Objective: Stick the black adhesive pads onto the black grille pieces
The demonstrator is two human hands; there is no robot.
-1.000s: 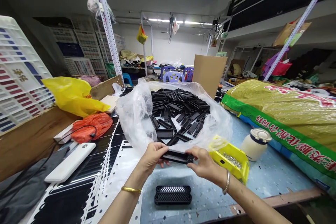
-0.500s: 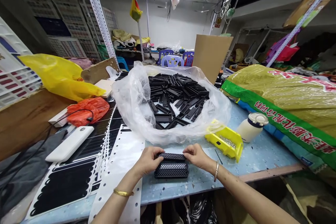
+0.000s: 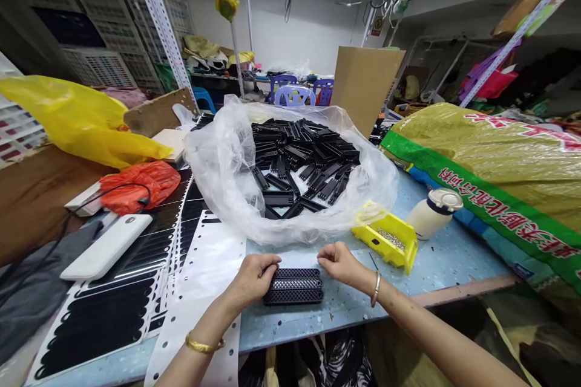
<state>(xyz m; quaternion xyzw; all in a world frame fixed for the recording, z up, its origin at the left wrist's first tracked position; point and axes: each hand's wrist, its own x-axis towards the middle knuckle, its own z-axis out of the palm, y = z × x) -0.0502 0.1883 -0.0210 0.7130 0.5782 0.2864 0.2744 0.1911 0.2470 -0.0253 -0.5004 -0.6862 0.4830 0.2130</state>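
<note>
Black plastic mesh pieces lie side by side on the blue tabletop in front of me. My left hand is at their left end, its thumb and fingers closed around the end of the far mesh piece. Just beyond the right end is my right hand, slightly apart from the pieces. Its fingertips are pinched together, and whether anything small is between them is hidden. Behind both hands, a clear plastic bag lies spread open around a heap of black plastic parts.
A yellow bin of small metal pieces, a thin dark tool and a cream lidded bottle stand right. A large printed sack lies farther right. Left are a white power bank, red bag and punched sheet.
The far mesh piece has come down beside the others. My right hand has let go of its end and shifted slightly away. The view has tilted a little.
</note>
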